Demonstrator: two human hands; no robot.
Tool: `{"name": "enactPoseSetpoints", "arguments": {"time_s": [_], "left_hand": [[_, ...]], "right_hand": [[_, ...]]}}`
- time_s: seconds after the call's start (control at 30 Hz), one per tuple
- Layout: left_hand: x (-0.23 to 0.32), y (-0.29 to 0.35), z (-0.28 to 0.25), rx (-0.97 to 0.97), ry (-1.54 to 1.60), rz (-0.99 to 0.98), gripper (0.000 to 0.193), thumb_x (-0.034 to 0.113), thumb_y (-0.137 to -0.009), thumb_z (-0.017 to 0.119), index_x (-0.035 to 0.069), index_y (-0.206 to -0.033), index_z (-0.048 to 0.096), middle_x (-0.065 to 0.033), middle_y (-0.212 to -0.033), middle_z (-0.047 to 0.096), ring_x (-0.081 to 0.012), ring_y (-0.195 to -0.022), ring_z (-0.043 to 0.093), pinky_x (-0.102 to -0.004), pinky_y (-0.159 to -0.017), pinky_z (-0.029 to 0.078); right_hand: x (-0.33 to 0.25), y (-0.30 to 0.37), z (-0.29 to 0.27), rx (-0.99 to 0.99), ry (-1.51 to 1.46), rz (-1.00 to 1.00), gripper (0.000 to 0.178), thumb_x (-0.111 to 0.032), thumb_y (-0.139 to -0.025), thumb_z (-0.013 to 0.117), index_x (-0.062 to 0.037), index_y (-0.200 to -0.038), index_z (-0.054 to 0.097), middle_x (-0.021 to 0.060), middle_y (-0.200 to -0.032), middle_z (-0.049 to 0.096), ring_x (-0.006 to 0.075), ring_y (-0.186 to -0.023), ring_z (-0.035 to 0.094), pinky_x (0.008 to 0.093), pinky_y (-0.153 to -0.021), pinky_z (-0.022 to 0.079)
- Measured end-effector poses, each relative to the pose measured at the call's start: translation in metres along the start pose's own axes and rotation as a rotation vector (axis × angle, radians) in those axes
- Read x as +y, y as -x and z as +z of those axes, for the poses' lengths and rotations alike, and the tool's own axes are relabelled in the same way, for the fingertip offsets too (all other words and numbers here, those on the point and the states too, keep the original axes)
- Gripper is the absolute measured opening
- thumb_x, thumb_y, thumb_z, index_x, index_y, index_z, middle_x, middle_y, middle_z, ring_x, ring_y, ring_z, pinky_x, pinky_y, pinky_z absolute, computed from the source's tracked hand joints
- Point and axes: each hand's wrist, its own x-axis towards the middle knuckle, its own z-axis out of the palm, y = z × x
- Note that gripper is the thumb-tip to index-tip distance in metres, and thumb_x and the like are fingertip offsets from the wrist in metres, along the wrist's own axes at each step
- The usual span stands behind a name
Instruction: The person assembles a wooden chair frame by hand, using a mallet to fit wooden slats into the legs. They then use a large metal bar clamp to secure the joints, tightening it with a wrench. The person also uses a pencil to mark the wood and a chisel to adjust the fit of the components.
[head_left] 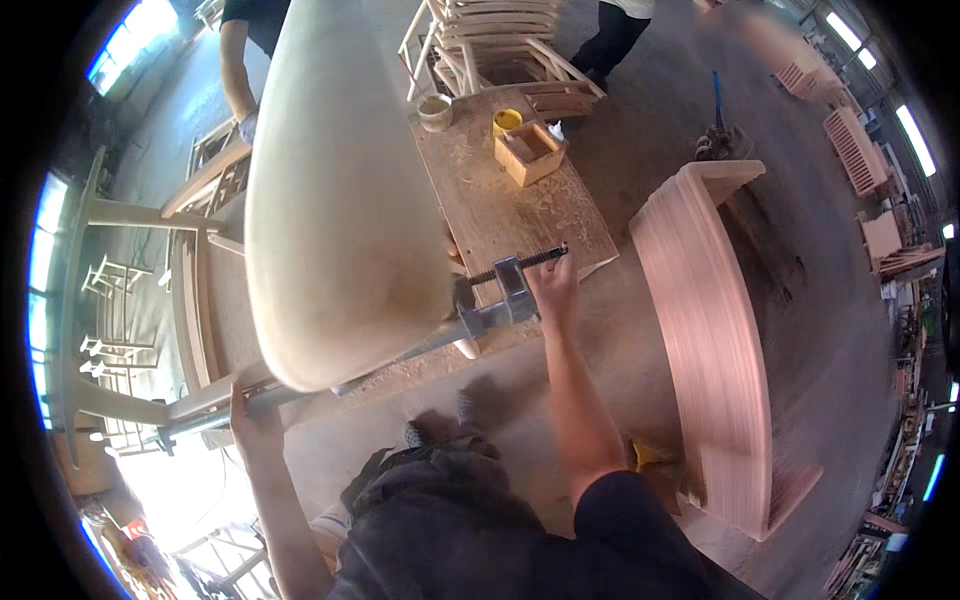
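Observation:
A long metal bar clamp (400, 357) lies across the work in front of me. My right hand (553, 290) is closed at the handle end of its threaded screw, by the sliding jaw. Further left, my left hand (257, 428) wraps round the clamp's bar, next to a wooden rail (212, 398) of a chair-like frame (120, 405). A large pale, rounded wooden-looking piece (340, 200) rises close to me between my hands. It hides the middle of the frame and part of the clamp; its kind is unclear.
A dusty wooden worktable (465, 165) bears a wooden box (530, 155), a yellow tub (507, 121) and a pale cup (435, 113). At right stands a curved reddish wooden panel (705, 340). Wooden parts (500, 45) are stacked behind. Another person's arm (235, 75) reaches in at far left.

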Motion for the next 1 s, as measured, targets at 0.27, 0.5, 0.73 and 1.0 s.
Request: {"name": "enactPoseSetpoints", "arguments": {"time_s": [0.27,0.5,0.73,1.0], "left_hand": [[-0.007,-0.005,-0.008,-0.083,-0.058,0.049,0.033,0.029,-0.1,0.062,0.003,-0.121,0.06,-0.0106,-0.112,0.064,-0.0231,-0.109,0.06,-0.0407,-0.101,0.045],[-0.015,-0.001,0.0,0.029,0.063,0.058,0.017,0.027,-0.096,0.068,0.01,-0.096,0.069,-0.0079,-0.085,0.071,-0.0223,-0.079,0.069,-0.0381,-0.076,0.058],[-0.002,0.085,0.001,0.022,0.683,-0.036,0.055,0.056,-0.098,0.059,0.017,-0.064,0.04,0.0012,-0.059,0.043,-0.0161,-0.056,0.048,-0.0377,-0.068,0.047],[-0.012,0.146,-0.104,-0.079,0.729,-0.017,0.062,0.066,-0.098,0.05,0.017,-0.062,0.038,0.0021,-0.054,0.033,-0.0157,-0.05,0.039,-0.0316,-0.061,0.036]], "right_hand": [[-0.081,-0.053,-0.065,-0.618,-0.952,0.973,0.05,-0.056,-0.096,0.062,-0.0069,-0.087,0.067,0.0014,-0.069,0.063,0.0099,-0.055,0.058,0.0209,-0.044,0.043],[-0.078,-0.112,-0.082,-0.798,-0.276,0.06,0.044,-0.024,-0.093,0.07,-0.003,-0.131,0.063,0.0123,-0.131,0.063,0.0241,-0.12,0.058,0.0411,-0.104,0.046],[-0.079,0.031,-0.152,-0.518,-0.711,0.427,0.069,-0.051,-0.108,0.028,0.003,-0.111,0.072,0.0169,-0.127,0.067,0.0302,-0.127,0.055,0.0398,-0.112,0.037],[-0.021,0.134,-0.191,-0.871,0.183,-0.081,0.059,-0.054,-0.103,0.047,0.0,-0.089,0.066,0.0177,-0.087,0.07,0.0304,-0.092,0.064,0.0441,-0.087,0.052]]}}
